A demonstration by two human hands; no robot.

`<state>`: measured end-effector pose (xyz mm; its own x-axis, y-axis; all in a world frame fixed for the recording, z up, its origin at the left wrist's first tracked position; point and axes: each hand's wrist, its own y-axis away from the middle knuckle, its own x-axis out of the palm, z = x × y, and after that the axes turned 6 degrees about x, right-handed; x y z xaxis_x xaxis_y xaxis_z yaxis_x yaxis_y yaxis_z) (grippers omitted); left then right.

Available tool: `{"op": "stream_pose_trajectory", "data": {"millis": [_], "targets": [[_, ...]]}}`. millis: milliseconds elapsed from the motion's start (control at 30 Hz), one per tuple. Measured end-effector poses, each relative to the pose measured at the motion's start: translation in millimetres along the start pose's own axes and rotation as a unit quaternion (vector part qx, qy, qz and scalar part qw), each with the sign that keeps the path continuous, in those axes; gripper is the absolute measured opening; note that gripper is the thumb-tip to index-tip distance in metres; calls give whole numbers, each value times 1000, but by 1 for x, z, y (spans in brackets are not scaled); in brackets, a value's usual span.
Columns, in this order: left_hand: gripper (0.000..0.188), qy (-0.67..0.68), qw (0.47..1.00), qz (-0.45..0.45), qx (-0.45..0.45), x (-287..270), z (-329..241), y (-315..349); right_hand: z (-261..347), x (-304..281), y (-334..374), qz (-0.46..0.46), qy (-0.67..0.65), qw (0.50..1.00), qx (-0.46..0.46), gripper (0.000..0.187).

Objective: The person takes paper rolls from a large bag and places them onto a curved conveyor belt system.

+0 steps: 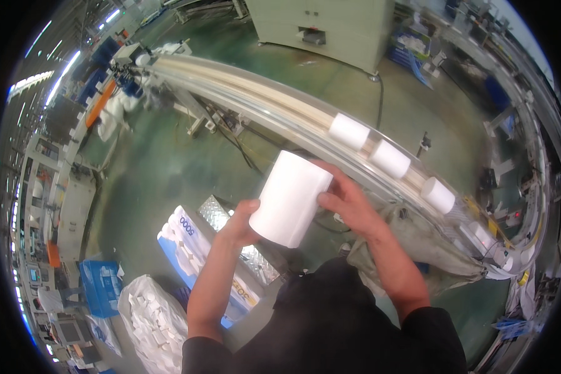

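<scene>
A person's bare left hand and right hand clasp a large white roll from opposite sides, the roll tilted between them in front of the wearer's black clothing. The left thumb presses the roll's near left edge, while the right thumb lies on its right side and the right fingers wrap behind its far end. Beyond the hands, a long conveyor runs diagonally from far left to near right; three smaller white rolls lie spaced along it, beyond and to the right of the right hand. Grey-green fabric is bunched beside the right forearm. Below and to the left of the left hand are a silver patterned metal surface and a blue-and-white printed package, partly hidden by the left forearm. Farther left of that arm, a translucent bag filled with white pieces sits near a blue crate. Well past the conveyor, a pale machine cabinet stands on the green floor.
</scene>
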<state>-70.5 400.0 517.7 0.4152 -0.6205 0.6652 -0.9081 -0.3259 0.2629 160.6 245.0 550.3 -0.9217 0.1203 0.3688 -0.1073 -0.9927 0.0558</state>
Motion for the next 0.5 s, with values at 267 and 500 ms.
{"op": "stream_pose_trajectory", "data": {"millis": [267, 500], "targets": [[89, 26, 1000, 16, 9, -4, 1, 9, 4, 12, 1, 2, -9, 1000, -12, 65], [88, 23, 1000, 1, 10, 8, 0, 7, 17, 13, 13, 6, -18, 999, -33, 67]]}}
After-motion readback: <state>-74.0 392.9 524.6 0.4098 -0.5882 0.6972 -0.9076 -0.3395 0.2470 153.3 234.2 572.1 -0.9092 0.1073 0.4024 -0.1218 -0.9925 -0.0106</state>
